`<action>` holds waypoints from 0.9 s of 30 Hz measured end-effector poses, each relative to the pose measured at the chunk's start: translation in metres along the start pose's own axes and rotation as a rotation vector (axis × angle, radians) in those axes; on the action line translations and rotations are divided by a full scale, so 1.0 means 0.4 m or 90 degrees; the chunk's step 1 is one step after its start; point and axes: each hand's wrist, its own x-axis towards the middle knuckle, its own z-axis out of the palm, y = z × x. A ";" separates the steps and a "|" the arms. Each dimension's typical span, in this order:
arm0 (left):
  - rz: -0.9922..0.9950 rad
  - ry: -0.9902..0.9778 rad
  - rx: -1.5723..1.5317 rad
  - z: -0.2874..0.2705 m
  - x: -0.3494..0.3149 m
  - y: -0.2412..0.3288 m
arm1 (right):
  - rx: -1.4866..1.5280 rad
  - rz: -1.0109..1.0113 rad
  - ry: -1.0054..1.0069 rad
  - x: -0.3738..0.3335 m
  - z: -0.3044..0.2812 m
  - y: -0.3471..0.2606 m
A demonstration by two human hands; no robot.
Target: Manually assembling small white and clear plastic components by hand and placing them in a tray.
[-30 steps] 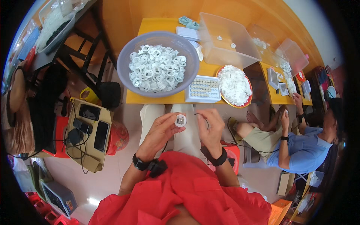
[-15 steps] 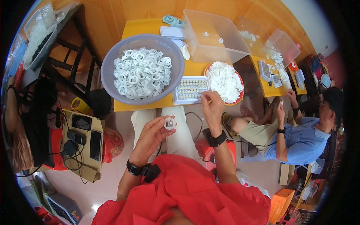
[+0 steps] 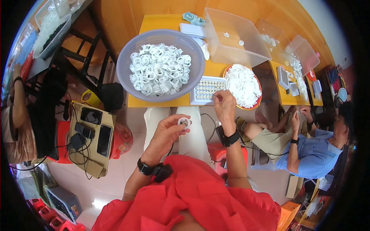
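Observation:
Between the thumb and fingers of my left hand (image 3: 165, 133) is a small round white plastic part (image 3: 184, 123) with a squarish socket in its middle, held in front of my knees. My right hand (image 3: 225, 107) reaches over the table's front edge, its thumb and forefinger pinched together at the right end of a white tray (image 3: 195, 101). Rows of small round pale pieces (image 3: 210, 89) fill that tray. Whatever the right fingertips may hold is too small or hidden to tell.
A grey-purple basket (image 3: 122, 57) heaped with white plastic parts stands left of the tray. To its right is a red-rimmed bowl (image 3: 260, 101) of small white pieces, with a clear bin (image 3: 239, 34) behind. A co-worker (image 3: 308, 150) sits at the right; phones lie on cardboard (image 3: 98, 163) at left.
The whole view has shifted, so the table appears farther right. My left hand still holds the round part; my right hand stays at the tray's right end. The co-worker's hands have come together.

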 end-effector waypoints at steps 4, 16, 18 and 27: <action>0.024 0.026 0.031 -0.014 -0.004 -0.013 | -0.022 -0.004 -0.007 0.001 0.006 -0.002; 0.045 0.104 0.125 -0.013 -0.003 -0.027 | 0.335 0.201 -0.022 -0.071 -0.052 -0.090; 0.044 0.092 0.133 -0.014 -0.001 -0.032 | 0.421 0.226 -0.102 -0.101 -0.065 -0.127; 0.021 0.009 0.016 0.002 -0.011 -0.015 | 0.255 -0.047 -0.072 -0.145 -0.080 -0.235</action>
